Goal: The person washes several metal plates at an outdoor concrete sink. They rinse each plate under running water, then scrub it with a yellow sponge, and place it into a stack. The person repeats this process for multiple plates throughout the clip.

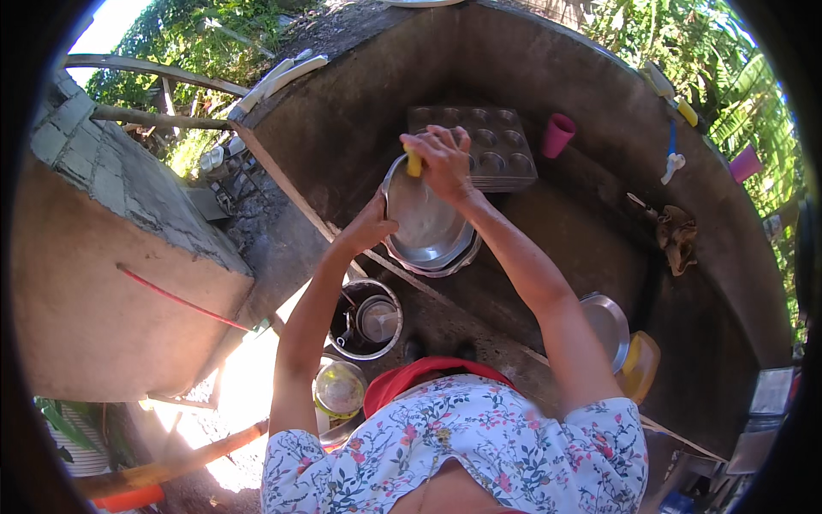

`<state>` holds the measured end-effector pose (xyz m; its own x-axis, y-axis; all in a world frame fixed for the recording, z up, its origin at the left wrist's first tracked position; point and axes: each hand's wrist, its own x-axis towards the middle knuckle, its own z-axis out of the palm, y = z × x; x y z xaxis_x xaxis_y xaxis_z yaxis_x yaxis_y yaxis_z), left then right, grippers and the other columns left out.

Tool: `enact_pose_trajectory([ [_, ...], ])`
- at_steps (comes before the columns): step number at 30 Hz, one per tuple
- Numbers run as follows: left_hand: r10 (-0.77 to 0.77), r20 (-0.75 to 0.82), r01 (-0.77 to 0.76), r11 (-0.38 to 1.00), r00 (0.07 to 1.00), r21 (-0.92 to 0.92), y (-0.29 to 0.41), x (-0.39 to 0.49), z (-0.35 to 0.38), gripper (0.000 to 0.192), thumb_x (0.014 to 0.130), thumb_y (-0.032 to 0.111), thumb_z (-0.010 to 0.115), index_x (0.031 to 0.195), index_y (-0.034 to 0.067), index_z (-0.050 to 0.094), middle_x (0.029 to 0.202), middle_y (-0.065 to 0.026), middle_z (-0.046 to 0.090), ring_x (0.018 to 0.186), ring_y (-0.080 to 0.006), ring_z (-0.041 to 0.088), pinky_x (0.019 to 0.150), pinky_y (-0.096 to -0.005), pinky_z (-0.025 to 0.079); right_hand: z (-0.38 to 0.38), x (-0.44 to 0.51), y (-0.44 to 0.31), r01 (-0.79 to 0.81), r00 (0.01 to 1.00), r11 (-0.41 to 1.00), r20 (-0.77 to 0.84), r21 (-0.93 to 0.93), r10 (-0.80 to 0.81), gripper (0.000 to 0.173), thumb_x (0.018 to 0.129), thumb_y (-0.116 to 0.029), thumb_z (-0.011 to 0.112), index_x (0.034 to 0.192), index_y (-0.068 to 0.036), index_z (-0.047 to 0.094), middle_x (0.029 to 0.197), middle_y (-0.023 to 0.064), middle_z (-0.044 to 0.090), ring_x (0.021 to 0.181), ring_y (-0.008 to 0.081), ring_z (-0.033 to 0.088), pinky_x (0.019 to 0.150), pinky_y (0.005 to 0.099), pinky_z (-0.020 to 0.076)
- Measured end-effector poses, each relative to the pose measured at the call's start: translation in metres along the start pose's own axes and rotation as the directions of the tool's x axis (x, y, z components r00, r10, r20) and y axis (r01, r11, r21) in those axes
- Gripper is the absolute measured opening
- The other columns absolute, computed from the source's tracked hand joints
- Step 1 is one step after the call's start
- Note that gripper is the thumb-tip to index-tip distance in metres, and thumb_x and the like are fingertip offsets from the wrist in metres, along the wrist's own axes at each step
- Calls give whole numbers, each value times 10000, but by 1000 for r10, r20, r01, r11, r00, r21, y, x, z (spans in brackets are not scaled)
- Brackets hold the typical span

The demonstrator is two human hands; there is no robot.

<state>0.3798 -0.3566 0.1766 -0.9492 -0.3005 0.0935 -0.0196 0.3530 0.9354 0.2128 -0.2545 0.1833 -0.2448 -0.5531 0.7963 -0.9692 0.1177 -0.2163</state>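
Note:
My left hand [369,225] grips the near left rim of a round metal pan [427,221], its thumb inside the rim. A yellow sponge [413,162] is held in my right hand [443,157] against the pan's far left inner wall. Under this pan, the edge of another metal pan [463,260] shows. Just beyond my right hand lies a metal muffin tin [494,138] with round cups, apparently stacked on others. A pink plastic cup [558,135] is to the right of the tin.
High concrete basin walls [725,257] curve around the far and right sides. A crumpled brown cloth [676,238] lies at the right. Nearer are a metal pan [607,327] and a yellow plastic container [642,366]. A metal pot [366,347] holding utensils stands left of my feet.

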Motion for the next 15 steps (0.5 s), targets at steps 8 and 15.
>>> enact_pose_trajectory([
  [8, 181, -572, -147, 983, 800, 107, -76, 7, 105, 676, 686, -11, 584, 1295, -44, 291, 1164, -221, 497, 1084, -327, 510, 947, -376, 384, 76, -119, 2, -523, -52, -597, 676, 609, 735, 333, 824, -147, 564, 1150, -80, 561, 980, 88, 633, 809, 225, 643, 634, 395, 536],
  [15, -427, -550, -34, 768, 718, -640, -92, 18, 121, 651, 718, -4, 612, 1281, -44, 287, 1240, -185, 424, 1090, -281, 490, 883, -374, 454, 43, -123, 20, -275, 198, -788, 835, 550, 514, 332, 788, -72, 589, 1114, -81, 524, 1001, 91, 582, 991, 259, 567, 807, 464, 498],
])
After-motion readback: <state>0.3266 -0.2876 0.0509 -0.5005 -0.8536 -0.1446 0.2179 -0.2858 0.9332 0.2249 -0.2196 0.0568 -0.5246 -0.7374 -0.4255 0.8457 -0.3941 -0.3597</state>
